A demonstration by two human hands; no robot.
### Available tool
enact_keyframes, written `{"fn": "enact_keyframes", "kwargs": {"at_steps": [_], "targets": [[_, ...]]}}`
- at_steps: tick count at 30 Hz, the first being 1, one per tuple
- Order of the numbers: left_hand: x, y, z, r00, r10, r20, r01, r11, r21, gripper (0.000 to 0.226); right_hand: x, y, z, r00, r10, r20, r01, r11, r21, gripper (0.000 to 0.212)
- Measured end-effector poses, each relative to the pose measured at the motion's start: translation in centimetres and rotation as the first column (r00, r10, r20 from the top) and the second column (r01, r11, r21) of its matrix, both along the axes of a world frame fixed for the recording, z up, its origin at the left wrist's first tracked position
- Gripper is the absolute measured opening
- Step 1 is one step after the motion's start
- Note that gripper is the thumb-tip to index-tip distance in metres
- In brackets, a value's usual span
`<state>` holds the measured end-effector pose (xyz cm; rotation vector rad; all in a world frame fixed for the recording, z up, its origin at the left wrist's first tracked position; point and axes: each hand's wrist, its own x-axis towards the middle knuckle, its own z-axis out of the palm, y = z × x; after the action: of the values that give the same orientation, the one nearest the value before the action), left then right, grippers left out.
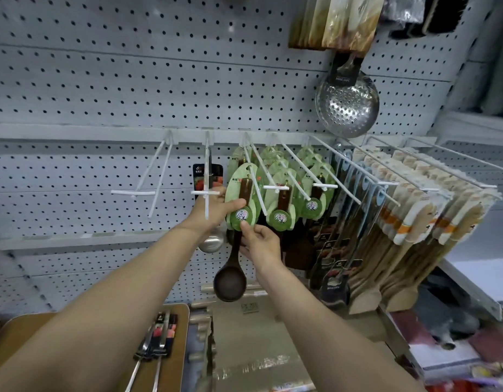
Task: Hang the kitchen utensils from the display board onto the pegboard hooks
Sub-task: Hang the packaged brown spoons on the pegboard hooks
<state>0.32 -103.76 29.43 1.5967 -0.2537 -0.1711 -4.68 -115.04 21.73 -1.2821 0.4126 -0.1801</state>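
The grey perforated metal pegboard [103,89] carries white wire hooks [256,182] angled outward, so carded stock slides on from the tips. The dark brown wooden ladle [230,274] hangs bowl-down from its pale green oval header card [242,198], already threaded on 1 hook. The left hand [216,206] pinches that card, probably steadying it; the right hand [260,240], fingers loosely curled, touches its lower edge. The card's round badge bears 1 stylised character, unreadable here.
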Motion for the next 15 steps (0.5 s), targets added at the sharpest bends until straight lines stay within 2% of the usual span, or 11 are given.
{"fn": "enact_keyframes", "kwargs": {"at_steps": [6, 9, 11, 15], "targets": [[0.7, -0.6, -0.5, 1.000, 0.012, -0.009, -0.012, 1.000, 0.002, 0.017, 1.4, -0.2, -0.3, 0.998, -0.057, -0.011, 0.056, 0.998, -0.025, 0.022], [0.2, -0.5, -1.2, 0.997, 0.077, -0.003, -0.077, 0.996, 0.042, 0.016, 0.6, -0.3, -0.1, 0.997, -0.066, -0.050, 0.059, 0.991, -0.117, 0.043], [-0.5, -0.1, -1.8, 0.991, 0.134, -0.003, -0.133, 0.984, 0.116, 0.027, -0.6, -0.4, 0.4, 0.992, -0.065, -0.111, 0.038, 0.972, -0.232, 0.056], [-4.1, 1.2, -2.3, 0.966, 0.254, 0.052, -0.259, 0.926, 0.276, 0.038, -3.3, -1.1, 1.9, 0.990, 0.000, -0.139, -0.061, 0.898, -0.436, 0.062]]}}
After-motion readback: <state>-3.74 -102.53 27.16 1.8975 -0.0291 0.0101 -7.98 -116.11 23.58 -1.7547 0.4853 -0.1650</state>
